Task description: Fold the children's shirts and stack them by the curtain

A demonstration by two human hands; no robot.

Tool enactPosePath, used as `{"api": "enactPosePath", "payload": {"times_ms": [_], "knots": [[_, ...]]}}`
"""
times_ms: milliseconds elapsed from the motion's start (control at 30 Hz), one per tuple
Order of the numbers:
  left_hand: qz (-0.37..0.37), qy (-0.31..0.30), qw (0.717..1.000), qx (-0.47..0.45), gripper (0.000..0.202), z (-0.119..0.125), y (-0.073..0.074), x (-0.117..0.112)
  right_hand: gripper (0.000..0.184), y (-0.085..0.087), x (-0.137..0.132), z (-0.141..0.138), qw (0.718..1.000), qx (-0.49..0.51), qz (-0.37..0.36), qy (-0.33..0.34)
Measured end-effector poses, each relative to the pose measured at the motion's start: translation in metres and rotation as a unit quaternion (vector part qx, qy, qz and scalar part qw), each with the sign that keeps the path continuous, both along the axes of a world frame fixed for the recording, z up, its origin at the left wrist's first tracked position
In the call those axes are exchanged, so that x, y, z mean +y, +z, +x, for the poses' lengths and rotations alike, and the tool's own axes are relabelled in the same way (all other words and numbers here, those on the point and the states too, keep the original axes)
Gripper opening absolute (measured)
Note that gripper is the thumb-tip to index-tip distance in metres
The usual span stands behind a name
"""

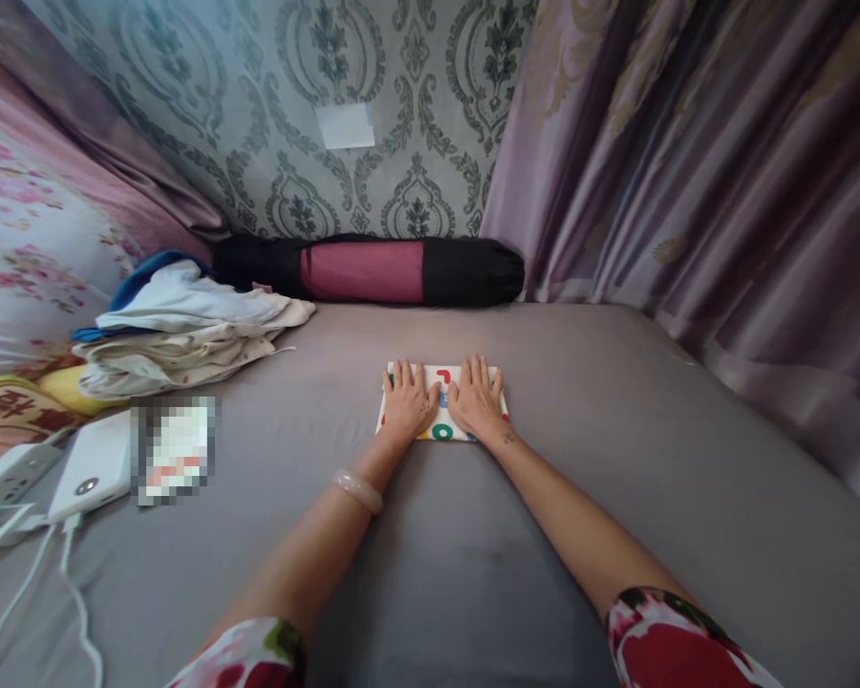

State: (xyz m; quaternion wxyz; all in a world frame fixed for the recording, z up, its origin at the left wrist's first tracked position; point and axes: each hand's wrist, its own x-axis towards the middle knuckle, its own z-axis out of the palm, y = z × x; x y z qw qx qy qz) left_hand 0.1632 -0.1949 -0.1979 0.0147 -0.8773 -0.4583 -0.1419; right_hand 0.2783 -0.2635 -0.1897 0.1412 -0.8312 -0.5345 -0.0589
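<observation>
A white folded cloth with red, green, blue and yellow printed shapes lies flat on the grey sheet. My left hand rests palm down on its left half, fingers stretched away from me. On the right half lies my right hand, also flat, with its fingers pointing forward. The two thumbs point toward each other, with a strip of the print visible between them. Both palms hide much of the cloth. A pale bangle circles my left wrist.
The grey sheet spreads around. Folded clothes are piled at the left. Nearer stand a white power bank with cables and a power strip. A black and maroon roll lies along the wall; curtains hang at the right.
</observation>
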Motion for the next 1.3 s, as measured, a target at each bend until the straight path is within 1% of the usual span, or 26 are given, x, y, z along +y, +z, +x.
{"api": "enactPosePath", "payload": {"times_ms": [100, 233, 433, 533, 633, 733, 833, 967, 1100, 1200, 1300], "knots": [[-0.018, 0.007, 1.000, 0.020, 0.065, 0.001, 0.000, 0.001, 0.061, -0.001, 0.003, 0.001, 0.999, 0.017, -0.023, -0.016], [-0.031, 0.011, 0.999, 0.032, 0.065, 0.002, 0.003, 0.000, 0.062, -0.002, 0.005, 0.002, 0.998, 0.029, -0.050, -0.017], [-0.045, -0.006, 0.999, 0.021, 0.066, -0.001, 0.002, 0.005, 0.062, 0.003, 0.005, 0.004, 0.996, 0.051, -0.069, -0.014], [-0.063, -0.037, 0.997, 0.013, 0.067, -0.012, 0.001, 0.013, 0.060, 0.007, 0.001, 0.011, 0.994, 0.074, -0.085, 0.007], [-0.078, -0.069, 0.994, 0.015, 0.067, -0.029, -0.001, 0.024, 0.059, 0.010, -0.009, 0.023, 0.992, 0.081, -0.098, 0.029], [-0.082, -0.093, 0.992, 0.020, 0.066, -0.043, -0.002, 0.033, 0.061, 0.008, -0.020, 0.035, 0.991, 0.069, -0.107, 0.031], [-0.095, -0.101, 0.990, 0.033, 0.067, -0.048, -0.003, 0.036, 0.061, 0.004, -0.024, 0.041, 0.991, 0.061, -0.113, 0.036], [-0.104, -0.100, 0.989, 0.044, 0.068, -0.047, 0.001, 0.034, 0.061, -0.002, -0.022, 0.042, 0.992, 0.042, -0.110, 0.031], [-0.108, -0.103, 0.987, 0.058, 0.067, -0.047, 0.007, 0.032, 0.060, -0.001, -0.021, 0.042, 0.993, 0.028, -0.107, 0.035], [-0.083, -0.092, 0.989, 0.075, 0.064, -0.046, 0.013, 0.027, 0.059, 0.004, -0.022, 0.038, 0.994, 0.028, -0.103, 0.028], [-0.042, -0.061, 0.995, 0.068, 0.061, -0.040, 0.018, 0.009, 0.058, 0.010, -0.024, 0.022, 0.998, 0.009, -0.063, 0.013]]}}
